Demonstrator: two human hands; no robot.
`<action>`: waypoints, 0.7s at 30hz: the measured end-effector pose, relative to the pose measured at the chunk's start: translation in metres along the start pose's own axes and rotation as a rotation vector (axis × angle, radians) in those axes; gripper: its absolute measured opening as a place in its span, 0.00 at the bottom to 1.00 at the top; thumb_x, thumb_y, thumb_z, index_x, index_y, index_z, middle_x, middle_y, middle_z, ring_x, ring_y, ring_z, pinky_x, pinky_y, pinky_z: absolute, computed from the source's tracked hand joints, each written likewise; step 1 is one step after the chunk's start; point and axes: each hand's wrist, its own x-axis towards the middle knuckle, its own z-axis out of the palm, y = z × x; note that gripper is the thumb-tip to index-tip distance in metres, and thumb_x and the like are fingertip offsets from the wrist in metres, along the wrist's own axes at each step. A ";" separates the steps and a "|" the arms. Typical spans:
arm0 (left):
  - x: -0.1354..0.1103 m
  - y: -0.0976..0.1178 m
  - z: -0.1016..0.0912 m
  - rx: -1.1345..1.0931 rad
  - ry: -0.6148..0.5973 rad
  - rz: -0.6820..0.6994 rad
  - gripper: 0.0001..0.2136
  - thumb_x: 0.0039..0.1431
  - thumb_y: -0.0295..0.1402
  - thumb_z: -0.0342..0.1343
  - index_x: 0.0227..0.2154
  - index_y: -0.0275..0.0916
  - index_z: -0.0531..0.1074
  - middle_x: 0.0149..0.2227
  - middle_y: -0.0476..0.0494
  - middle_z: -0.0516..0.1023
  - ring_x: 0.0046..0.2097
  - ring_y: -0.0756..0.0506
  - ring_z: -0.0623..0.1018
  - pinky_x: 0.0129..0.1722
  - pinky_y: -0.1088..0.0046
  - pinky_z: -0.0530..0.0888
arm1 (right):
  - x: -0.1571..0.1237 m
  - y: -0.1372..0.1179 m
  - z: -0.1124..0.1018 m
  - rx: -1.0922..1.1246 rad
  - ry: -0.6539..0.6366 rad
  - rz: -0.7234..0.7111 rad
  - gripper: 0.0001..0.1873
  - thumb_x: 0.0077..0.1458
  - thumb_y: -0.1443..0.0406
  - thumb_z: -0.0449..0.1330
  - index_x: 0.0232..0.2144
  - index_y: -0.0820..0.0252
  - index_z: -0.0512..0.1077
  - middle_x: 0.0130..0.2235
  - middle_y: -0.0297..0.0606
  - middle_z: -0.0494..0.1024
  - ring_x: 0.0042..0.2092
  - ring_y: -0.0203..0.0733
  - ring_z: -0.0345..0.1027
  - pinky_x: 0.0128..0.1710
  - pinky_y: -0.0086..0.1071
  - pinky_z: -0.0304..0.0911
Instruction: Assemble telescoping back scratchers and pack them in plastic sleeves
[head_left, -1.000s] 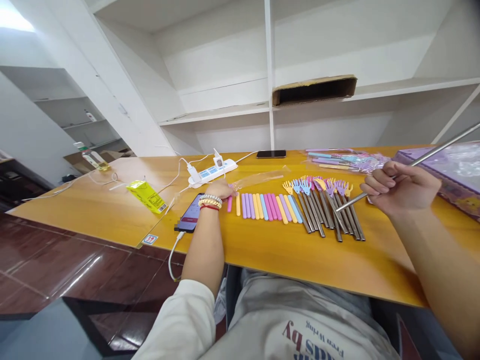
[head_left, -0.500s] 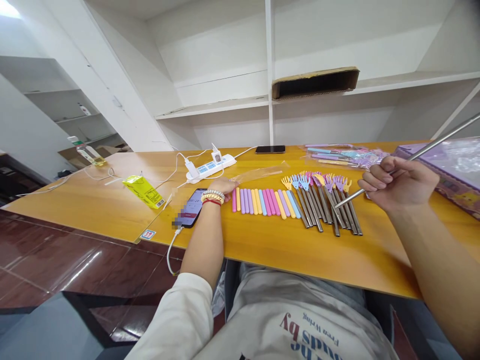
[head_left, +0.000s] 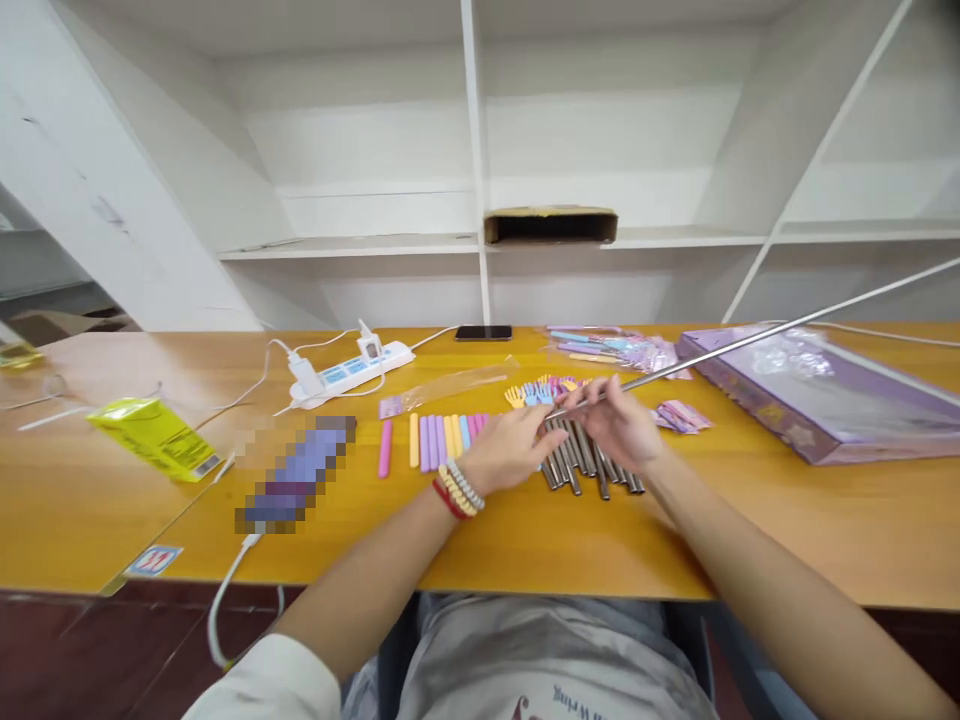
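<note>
1. Rod of thin, shiny silver metal, long and straight, slants up over the table to the right. Its low end is by the hands, in front of the person.
2. The right hand has its fingers bent around the rod, holding it.
3. The left hand has just changed place. A second ago it was by the row of sticks; now it is at the rod's low end, so both hands are at one thing. Its fingers point at the rod, but it is hard to tell if they grip it.
4. Under the hands lie smooth, round grey metal tubes with bright, hand-shaped plastic tops.
5. To the left, smooth pastel sticks lie in a neat row. One pink stick lies a little apart.
6. Behind are a thin, see-through plastic strip and crinkly clear bags with coloured sticks inside.
7. Far right is a flat purple box, on the shiny orange-brown wooden table.
</note>
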 end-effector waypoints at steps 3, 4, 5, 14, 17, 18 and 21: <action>-0.003 -0.002 0.003 0.079 0.004 -0.052 0.16 0.64 0.40 0.39 0.42 0.40 0.70 0.33 0.45 0.78 0.32 0.47 0.76 0.29 0.73 0.66 | 0.003 0.002 0.000 -0.006 -0.031 0.048 0.18 0.54 0.49 0.54 0.30 0.57 0.69 0.38 0.39 0.75 0.44 0.43 0.69 0.42 0.40 0.64; -0.004 -0.010 -0.001 0.107 0.026 -0.056 0.16 0.64 0.40 0.40 0.40 0.41 0.72 0.33 0.45 0.78 0.33 0.47 0.76 0.30 0.73 0.67 | 0.004 -0.002 -0.005 0.007 -0.013 0.040 0.18 0.53 0.49 0.54 0.32 0.56 0.70 0.40 0.40 0.75 0.44 0.44 0.69 0.42 0.40 0.65; -0.005 -0.021 -0.007 0.138 0.066 -0.051 0.16 0.64 0.41 0.41 0.39 0.41 0.73 0.34 0.45 0.78 0.35 0.46 0.76 0.32 0.73 0.67 | 0.005 -0.008 -0.012 0.034 0.026 0.008 0.18 0.53 0.49 0.54 0.35 0.56 0.70 0.41 0.40 0.75 0.45 0.44 0.69 0.42 0.40 0.65; -0.015 -0.127 -0.060 0.139 0.156 -0.131 0.17 0.54 0.47 0.51 0.35 0.42 0.78 0.37 0.46 0.80 0.39 0.44 0.76 0.40 0.71 0.71 | -0.007 -0.075 -0.117 0.335 0.761 -0.450 0.13 0.46 0.55 0.56 0.30 0.58 0.64 0.30 0.33 0.75 0.28 0.36 0.70 0.27 0.32 0.67; -0.017 -0.137 -0.067 0.085 0.222 -0.223 0.16 0.49 0.48 0.55 0.32 0.43 0.79 0.35 0.45 0.79 0.39 0.44 0.76 0.40 0.70 0.71 | -0.006 -0.078 -0.130 0.286 0.921 -0.459 0.11 0.46 0.59 0.58 0.28 0.58 0.60 0.24 0.26 0.70 0.22 0.31 0.66 0.24 0.29 0.66; -0.018 -0.139 -0.070 0.071 0.253 -0.261 0.16 0.47 0.48 0.57 0.31 0.42 0.78 0.35 0.45 0.79 0.39 0.44 0.76 0.41 0.70 0.70 | -0.005 -0.078 -0.131 0.247 0.950 -0.471 0.11 0.45 0.61 0.59 0.28 0.57 0.60 0.23 0.25 0.70 0.21 0.31 0.65 0.24 0.29 0.66; -0.023 -0.144 -0.077 -0.031 0.338 -0.428 0.16 0.41 0.46 0.62 0.30 0.41 0.78 0.36 0.45 0.79 0.39 0.43 0.75 0.42 0.68 0.69 | -0.001 -0.079 -0.133 0.046 1.045 -0.529 0.12 0.41 0.64 0.62 0.30 0.57 0.64 0.22 0.25 0.70 0.20 0.32 0.65 0.20 0.28 0.65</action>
